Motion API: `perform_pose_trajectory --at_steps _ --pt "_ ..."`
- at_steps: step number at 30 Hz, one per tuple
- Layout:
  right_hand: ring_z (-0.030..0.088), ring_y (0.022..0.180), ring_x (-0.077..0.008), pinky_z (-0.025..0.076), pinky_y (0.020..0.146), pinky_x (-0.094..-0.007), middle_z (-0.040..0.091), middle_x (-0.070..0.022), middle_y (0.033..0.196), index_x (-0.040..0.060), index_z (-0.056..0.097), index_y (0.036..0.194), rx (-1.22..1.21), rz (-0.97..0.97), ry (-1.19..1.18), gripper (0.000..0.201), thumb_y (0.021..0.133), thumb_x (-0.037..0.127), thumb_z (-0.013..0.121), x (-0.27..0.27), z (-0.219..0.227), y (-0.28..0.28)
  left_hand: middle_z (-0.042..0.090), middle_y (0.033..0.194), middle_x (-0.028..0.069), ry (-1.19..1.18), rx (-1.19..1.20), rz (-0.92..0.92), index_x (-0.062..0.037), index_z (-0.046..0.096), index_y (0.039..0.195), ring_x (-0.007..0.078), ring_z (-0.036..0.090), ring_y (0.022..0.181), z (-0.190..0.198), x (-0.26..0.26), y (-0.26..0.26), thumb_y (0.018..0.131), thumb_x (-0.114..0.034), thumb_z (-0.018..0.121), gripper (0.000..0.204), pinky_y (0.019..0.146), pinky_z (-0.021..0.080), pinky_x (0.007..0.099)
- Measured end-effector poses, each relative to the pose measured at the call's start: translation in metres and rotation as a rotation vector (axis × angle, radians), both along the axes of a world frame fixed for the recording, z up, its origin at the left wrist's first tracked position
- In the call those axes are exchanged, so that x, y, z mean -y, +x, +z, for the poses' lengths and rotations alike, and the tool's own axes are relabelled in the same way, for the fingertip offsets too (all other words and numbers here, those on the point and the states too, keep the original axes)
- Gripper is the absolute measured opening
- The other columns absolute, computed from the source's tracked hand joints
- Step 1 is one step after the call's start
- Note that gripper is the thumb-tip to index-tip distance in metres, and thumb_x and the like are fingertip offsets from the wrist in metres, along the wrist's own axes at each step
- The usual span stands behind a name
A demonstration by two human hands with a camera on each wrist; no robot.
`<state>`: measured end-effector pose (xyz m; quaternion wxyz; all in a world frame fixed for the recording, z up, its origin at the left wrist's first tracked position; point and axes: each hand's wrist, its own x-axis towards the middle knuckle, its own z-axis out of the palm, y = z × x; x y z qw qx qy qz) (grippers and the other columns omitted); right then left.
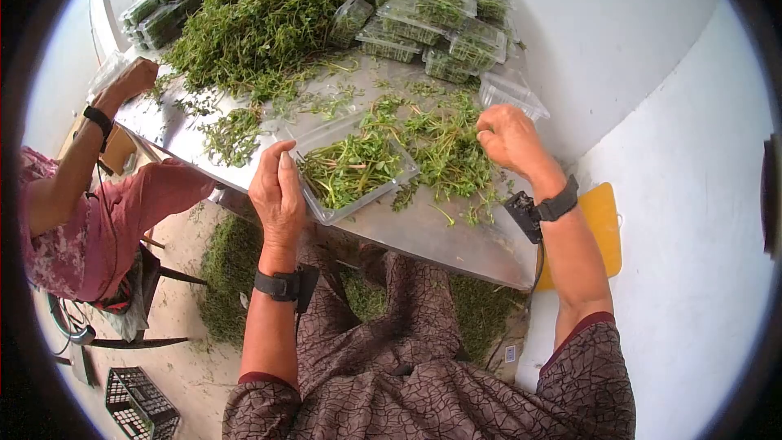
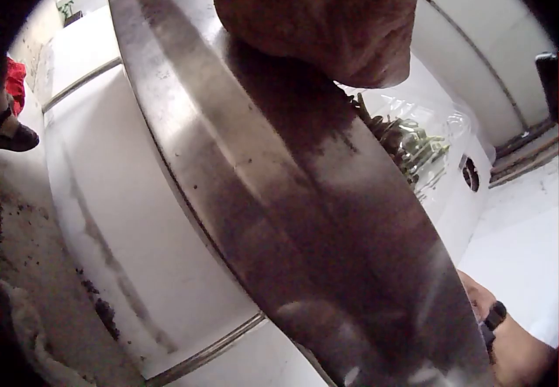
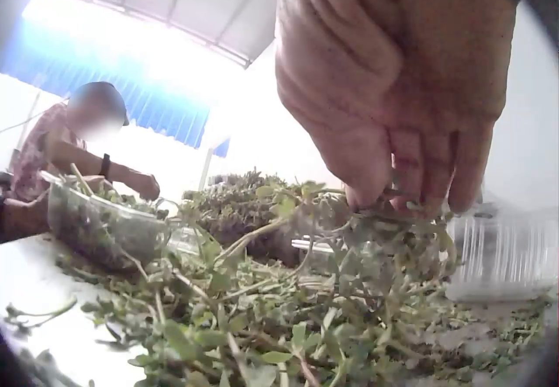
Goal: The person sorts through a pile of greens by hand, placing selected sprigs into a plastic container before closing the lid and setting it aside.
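My left hand (image 1: 277, 191) grips the left side of a clear plastic container (image 1: 355, 209) near the table's front edge. Leafy green sprigs (image 1: 346, 167) fill the container, and its lid stands open behind. To the right, my right hand (image 1: 515, 140) reaches over a loose heap of the same sprigs (image 1: 444, 151). In the right wrist view, the fingertips (image 3: 406, 202) of this hand pinch several green stems (image 3: 384, 247) at the top of the heap. The left wrist view shows only part of the left hand (image 2: 314, 20) above the metal tabletop (image 2: 288, 195).
A large mound of greens (image 1: 261, 16) stands at the back of the table. Stacked filled boxes (image 1: 440, 12) lie right of it, with an empty clear container (image 1: 513, 95) nearby. Another person's hand (image 1: 130, 81) works at the left. A yellow board (image 1: 601, 228) leans by the wall.
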<state>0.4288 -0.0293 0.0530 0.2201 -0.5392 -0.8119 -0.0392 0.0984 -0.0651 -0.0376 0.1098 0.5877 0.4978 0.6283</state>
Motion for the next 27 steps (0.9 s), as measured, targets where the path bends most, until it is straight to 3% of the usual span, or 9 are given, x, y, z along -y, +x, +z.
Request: perform_pose_trajectory --at_steps 4,6,7,9,12,16,21,24,27 --pt "0.063 0.069 -0.0329 0.050 0.065 -0.0405 0.064 -0.0189 0.074 0.0002 0.067 0.082 -0.194 -0.060 0.036 0.014 0.073 0.008 0.060 0.010 0.021 0.000 0.058 0.080 0.0081 0.005 -0.001 -0.001 -0.0019 0.061 0.104 0.0159 0.049 0.063 0.002 0.003 0.001 0.096 -0.012 0.044 0.021 0.061 0.042 0.0293" --pt "0.063 0.067 -0.0211 0.049 0.064 -0.0331 0.067 -0.0145 0.075 0.0000 0.068 0.088 -0.397 -0.140 -0.123 0.017 0.077 0.011 0.064 0.011 0.029 -0.002 0.058 0.080 0.0083 -0.004 -0.006 0.000 -0.0019 0.061 0.104 0.0159 0.049 0.063 0.003 0.004 0.001 0.096 -0.012 0.045 0.021 0.061 0.042 0.0292" --pt "0.063 0.067 -0.0211 0.049 0.064 -0.0331 0.067 -0.0145 0.075 0.0000 0.068 0.088 -0.393 -0.139 -0.120 0.017 0.077 0.011 0.064 0.011 0.031 -0.002 0.058 0.080 0.0085 -0.013 -0.013 0.002 -0.0019 0.061 0.104 0.0159 0.049 0.063 0.004 0.005 0.001 0.096 -0.012 0.045 0.020 0.062 0.042 0.0292" --pt "0.058 0.066 -0.0117 0.047 0.063 -0.0291 0.067 -0.0071 0.073 -0.0029 0.068 0.090 -0.473 -0.118 -0.142 0.016 0.078 0.008 0.064 0.012 0.034 -0.002 0.058 0.081 0.0092 -0.039 -0.005 0.001 -0.0018 0.061 0.104 0.0169 0.050 0.064 0.005 0.006 0.001 0.096 -0.012 0.045 0.020 0.062 0.043 0.0297" --pt "0.054 0.065 -0.0076 0.045 0.060 -0.0257 0.065 -0.0035 0.073 -0.0049 0.066 0.090 -0.602 -0.056 -0.176 0.013 0.082 0.005 0.062 0.013 0.043 -0.005 0.060 0.083 0.0109 -0.018 -0.004 0.005 -0.0018 0.061 0.104 0.0196 0.053 0.065 0.000 -0.002 0.000 0.095 -0.012 0.045 0.020 0.063 0.045 0.0312" --pt "0.052 0.065 -0.0043 0.041 0.057 -0.0222 0.063 -0.0004 0.072 -0.0042 0.066 0.090 -0.701 -0.012 -0.264 0.011 0.084 0.004 0.061 0.016 0.056 -0.014 0.063 0.087 0.0133 0.013 -0.039 0.021 -0.0019 0.061 0.104 0.0244 0.059 0.070 0.000 -0.003 -0.001 0.095 -0.013 0.046 0.021 0.067 0.047 0.0336" --pt "0.057 0.070 -0.0068 0.047 0.065 -0.0231 0.068 -0.0047 0.081 -0.0039 0.065 0.096 -0.775 0.164 -0.258 0.014 0.088 0.006 0.058 0.020 0.074 -0.037 0.063 0.089 0.0157 0.029 -0.037 0.038 -0.0032 0.061 0.103 0.0313 0.062 0.077 -0.001 -0.003 -0.001 0.093 -0.012 0.048 0.019 0.071 0.048 0.0360" --pt "0.051 0.065 -0.0030 0.040 0.056 -0.0201 0.061 0.0027 0.073 -0.0035 0.066 0.090 -0.788 0.221 -0.222 0.010 0.087 0.004 0.060 0.023 0.079 -0.062 0.063 0.088 0.0160 0.038 -0.035 0.033 -0.0032 0.062 0.102 0.0314 0.062 0.077 0.000 -0.001 0.000 0.093 -0.011 0.048 0.018 0.071 0.048 0.0359" --pt "0.057 0.062 -0.0089 0.044 0.058 -0.0239 0.065 -0.0028 0.072 -0.0024 0.066 0.091 -0.709 0.307 -0.197 0.011 0.085 0.004 0.060 0.028 0.078 -0.093 0.061 0.081 0.0144 0.034 -0.011 0.007 -0.0034 0.061 0.102 0.0282 0.061 0.069 0.005 0.001 0.001 0.092 -0.011 0.049 0.018 0.066 0.048 0.0354"
